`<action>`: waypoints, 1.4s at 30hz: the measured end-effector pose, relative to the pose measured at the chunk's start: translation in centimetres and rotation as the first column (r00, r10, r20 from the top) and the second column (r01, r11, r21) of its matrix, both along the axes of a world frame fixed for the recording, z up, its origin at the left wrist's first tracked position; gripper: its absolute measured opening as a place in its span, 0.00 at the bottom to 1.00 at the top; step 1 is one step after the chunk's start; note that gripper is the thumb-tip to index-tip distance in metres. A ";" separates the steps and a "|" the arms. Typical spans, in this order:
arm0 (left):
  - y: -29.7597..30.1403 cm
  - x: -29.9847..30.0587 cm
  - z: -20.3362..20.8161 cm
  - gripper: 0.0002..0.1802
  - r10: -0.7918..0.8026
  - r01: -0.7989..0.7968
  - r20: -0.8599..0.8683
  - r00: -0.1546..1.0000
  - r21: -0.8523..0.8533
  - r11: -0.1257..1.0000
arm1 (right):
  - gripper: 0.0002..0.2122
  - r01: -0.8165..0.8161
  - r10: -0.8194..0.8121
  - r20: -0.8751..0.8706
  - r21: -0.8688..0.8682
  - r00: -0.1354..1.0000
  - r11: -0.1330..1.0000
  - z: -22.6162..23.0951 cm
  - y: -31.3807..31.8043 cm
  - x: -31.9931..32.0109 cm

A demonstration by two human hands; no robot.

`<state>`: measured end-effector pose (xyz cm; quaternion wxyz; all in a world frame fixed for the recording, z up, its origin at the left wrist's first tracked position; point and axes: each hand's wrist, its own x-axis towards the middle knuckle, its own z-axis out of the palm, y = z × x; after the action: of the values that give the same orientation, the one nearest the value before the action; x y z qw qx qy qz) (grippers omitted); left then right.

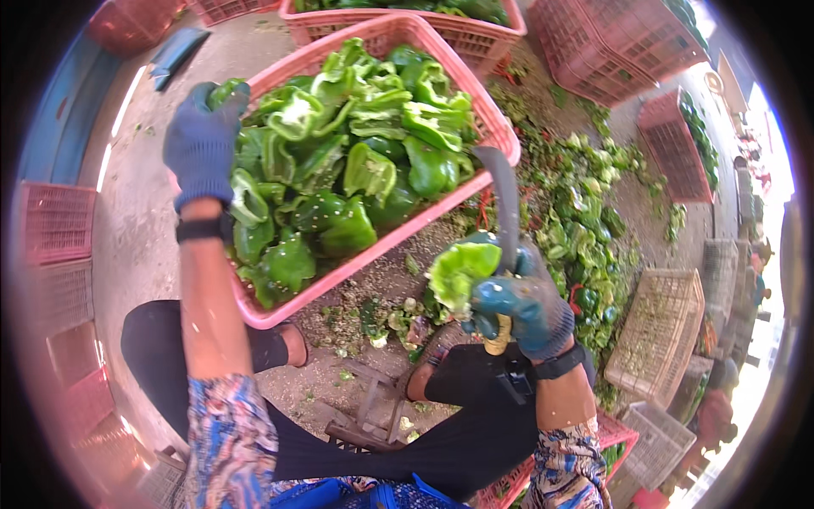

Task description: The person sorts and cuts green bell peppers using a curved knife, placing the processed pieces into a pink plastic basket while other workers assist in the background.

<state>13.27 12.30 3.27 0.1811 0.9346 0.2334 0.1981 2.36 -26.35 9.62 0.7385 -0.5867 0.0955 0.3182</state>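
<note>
A pink plastic crate (377,246) full of cut green bell peppers (326,153) stands in front of me. My left hand (202,144), in a blue knit glove, is at the crate's left rim, its fingers closed round a green pepper piece (225,92) that is partly hidden. To the right of the crate is my right hand (526,301), in a blue-green coated glove, closed on a curved knife (507,199) with a yellowish handle (499,335). The blade points up toward the crate's right corner. A pale green piece of pepper (462,270) is also held there, against the fingers and blade.
Pepper scraps and seeds (585,229) litter the floor right of the crate. More crates stand behind it, including a pink one with peppers (475,41), and a beige crate (657,331) sits at the right. A small wooden stool (373,399) lies between my legs.
</note>
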 end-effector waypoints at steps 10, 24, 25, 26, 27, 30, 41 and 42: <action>0.4 2.3 -1.5 0.36 -0.105 0.090 -0.152 0.983 -0.103 0.991 | 0.23 -0.136 0.132 -0.056 -0.084 0.990 0.987 -0.7 0.5 0.7; -17.0 -10.5 4.3 0.11 -0.715 0.448 0.251 0.652 -0.889 0.097 | 0.16 -0.165 0.197 0.144 -0.204 0.970 0.965 -0.9 -0.9 0.1; -17.3 -10.8 3.8 0.10 -0.684 0.392 0.233 0.691 -0.916 0.083 | 0.16 -0.177 0.231 0.190 -0.264 0.954 0.948 -0.8 -1.0 0.0; -17.6 -11.1 3.3 0.08 -0.652 0.355 0.249 0.716 -0.934 0.033 | 0.16 -0.176 0.258 0.265 -0.297 0.929 0.938 -0.9 -1.1 -0.1; -18.0 -11.2 2.7 0.07 -0.601 0.288 0.224 0.767 -0.958 0.011 | 0.17 -0.196 0.294 0.269 -0.337 0.917 0.921 -0.9 -1.1 -0.2; -18.6 -11.5 1.5 0.07 -0.547 0.262 0.184 0.817 -0.963 0.068 | 0.18 -0.140 0.305 0.341 -0.432 0.890 0.891 -1.2 -0.6 -0.5; -18.7 -13.0 2.7 0.14 -0.337 0.266 0.289 0.896 -0.957 -0.112 | 0.15 0.071 -0.059 0.127 -0.089 0.990 0.994 -0.3 0.8 -0.3; -18.7 -13.1 2.9 0.14 -0.330 0.275 0.296 0.896 -0.955 -0.111 | 0.14 0.096 -0.090 0.134 -0.043 0.987 0.994 -0.3 1.0 -0.3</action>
<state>0.12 -6.41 6.15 0.8247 0.5510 0.0876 -0.0930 2.04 -25.37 9.35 0.7426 -0.6195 0.0815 0.2413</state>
